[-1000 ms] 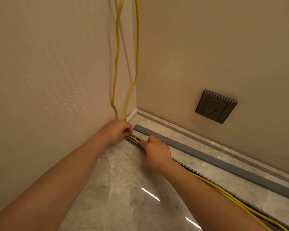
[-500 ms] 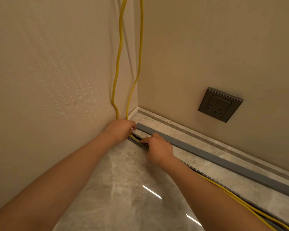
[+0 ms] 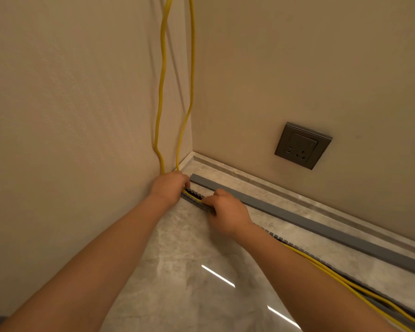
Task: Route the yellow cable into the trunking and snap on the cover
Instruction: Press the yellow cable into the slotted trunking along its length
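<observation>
Two strands of yellow cable point(image 3: 162, 92) hang down the wall corner and bend into the grey slotted trunking point(image 3: 194, 195) lying on the marble floor. My left hand point(image 3: 169, 186) is closed on the cable at the trunking's corner end. Just to its right, my right hand point(image 3: 227, 213) presses its fingers on the cable and the trunking's edge. Farther right, the cable point(image 3: 333, 271) runs along the trunking towards the lower right. The flat grey cover point(image 3: 297, 218) lies loose on the floor, parallel to the trunking and nearer the far wall.
A dark wall socket point(image 3: 302, 145) sits low on the far wall. A pale marble skirting strip point(image 3: 273, 185) runs along that wall's foot. The left wall stands close beside my left arm. Glossy marble floor point(image 3: 189, 271) spreads out towards me.
Both hands stay at the trunking's corner end; the right hand's fingers have shifted slightly along the cable. The camera has drifted a little.
</observation>
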